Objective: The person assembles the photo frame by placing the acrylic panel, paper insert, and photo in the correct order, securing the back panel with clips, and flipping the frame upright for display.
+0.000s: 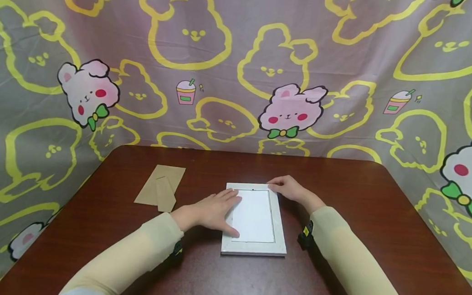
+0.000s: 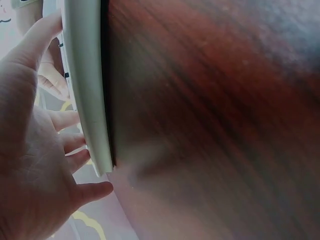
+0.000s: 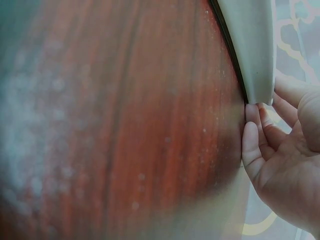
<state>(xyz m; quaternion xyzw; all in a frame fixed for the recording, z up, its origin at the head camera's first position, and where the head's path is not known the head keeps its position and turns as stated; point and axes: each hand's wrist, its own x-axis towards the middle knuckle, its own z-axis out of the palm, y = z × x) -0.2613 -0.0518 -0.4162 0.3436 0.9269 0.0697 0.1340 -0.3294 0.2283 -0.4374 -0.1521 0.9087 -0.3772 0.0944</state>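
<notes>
Currently can see a white rectangular picture frame [image 1: 280, 242] lying flat near the middle of a glossy reddish-brown wooden counter [image 1: 218, 162], with a plain white rectangular panel [image 1: 255, 217] set within its inner border. Can make out, of the two hands, a left hand [image 1: 212, 212] laid over the left side of the frame, unclenched and gripping nothing, with fingers and thumb straight and spread apart. Can also see a right hand [image 1: 292, 188] at the far right corner of the frame, grasping that corner with curled fingers. Notice a small dark mark [image 1: 252, 190] at the far edge of the panel. Find a brown cardboard backing board [image 1: 148, 191] with an angular cardboard support leg [image 1: 166, 196] lying on the counter to the left, well apart from the frame. Note pale cream sleeves [image 1: 130, 245] on both arms and, beyond the counter, a greyish-pink fabric curtain [image 1: 229, 10] printed with yellow animal outlines, white rabbit faces and pink drink cups
</notes>
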